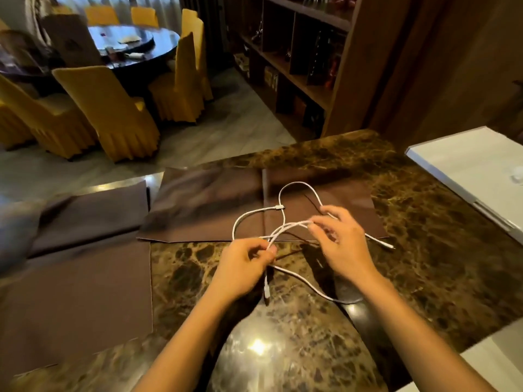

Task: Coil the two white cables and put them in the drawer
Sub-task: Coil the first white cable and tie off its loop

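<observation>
White cables (294, 185) lie tangled over a brown mat (206, 205) on the marble counter (424, 239). I cannot tell the two apart where they cross. My left hand (243, 267) pinches several strands together near the counter's middle, and a plug end (266, 290) hangs below it. My right hand (342, 244) pinches the strands a little to the right, above the mat's near edge. One loop arches beyond the hands, another plug (278, 207) lies on the mat, and a loose end (389, 246) trails right. No drawer is in view.
A second brown mat (76, 290) and a folded dark cloth (93, 210) lie at the left. A white flat panel (478, 171) sits at the counter's right. Beyond the counter are yellow-covered chairs (113, 108), a round table (135, 46) and wooden shelves (300, 58).
</observation>
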Motion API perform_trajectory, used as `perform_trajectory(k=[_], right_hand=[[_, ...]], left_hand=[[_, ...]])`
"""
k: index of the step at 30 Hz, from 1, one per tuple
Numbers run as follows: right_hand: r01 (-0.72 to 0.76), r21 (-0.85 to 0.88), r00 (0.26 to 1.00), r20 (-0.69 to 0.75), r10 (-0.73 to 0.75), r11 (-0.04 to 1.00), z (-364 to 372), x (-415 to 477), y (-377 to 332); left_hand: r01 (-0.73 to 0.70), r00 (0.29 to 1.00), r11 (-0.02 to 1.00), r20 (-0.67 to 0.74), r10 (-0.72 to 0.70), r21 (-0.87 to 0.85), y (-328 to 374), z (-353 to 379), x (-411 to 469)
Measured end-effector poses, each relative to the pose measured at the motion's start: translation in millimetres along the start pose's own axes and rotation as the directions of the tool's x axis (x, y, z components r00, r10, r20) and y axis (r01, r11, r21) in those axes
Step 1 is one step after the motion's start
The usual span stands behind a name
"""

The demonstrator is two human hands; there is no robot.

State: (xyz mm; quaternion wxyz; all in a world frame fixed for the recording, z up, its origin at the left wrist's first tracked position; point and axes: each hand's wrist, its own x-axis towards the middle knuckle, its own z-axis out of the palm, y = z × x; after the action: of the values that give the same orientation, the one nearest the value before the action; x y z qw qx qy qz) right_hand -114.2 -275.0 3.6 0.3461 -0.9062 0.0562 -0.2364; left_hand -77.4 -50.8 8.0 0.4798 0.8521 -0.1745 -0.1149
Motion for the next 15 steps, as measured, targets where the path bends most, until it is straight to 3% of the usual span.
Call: perform_trajectory(k=[5, 9, 12, 15], right_hand=[[0.107, -0.012, 0.989, -0.097, -0.107, 0.994, -59.6, 34.3, -42.2], [0.113, -0.039, 0.993, 0.047, -0.111, 0.993, -79.6, 46.7, -50.8], [0.113, -0.038, 0.977, 0.185, -0.104, 0.993, -86.9, 48.5, -46.6], [0.055, -0.035, 0.989, 0.142, -0.050, 0.998, -101.1, 48.3, -33.7]], left_hand=[[-0.205, 0.974, 0.966, -0.130, 0.186, -0.158, 57.7, -43.3, 15.2], [-0.262, 0.956, 0.960, -0.163, 0.245, -0.094, 66.2, -67.3, 22.8], [-0.263, 0.942, 0.964, -0.224, 0.249, -0.033, 53.6, -85.6, 28.0], [-0.197, 0.909, 0.978, -0.388, 0.155, -0.071, 25.7, -112.6, 31.9]])
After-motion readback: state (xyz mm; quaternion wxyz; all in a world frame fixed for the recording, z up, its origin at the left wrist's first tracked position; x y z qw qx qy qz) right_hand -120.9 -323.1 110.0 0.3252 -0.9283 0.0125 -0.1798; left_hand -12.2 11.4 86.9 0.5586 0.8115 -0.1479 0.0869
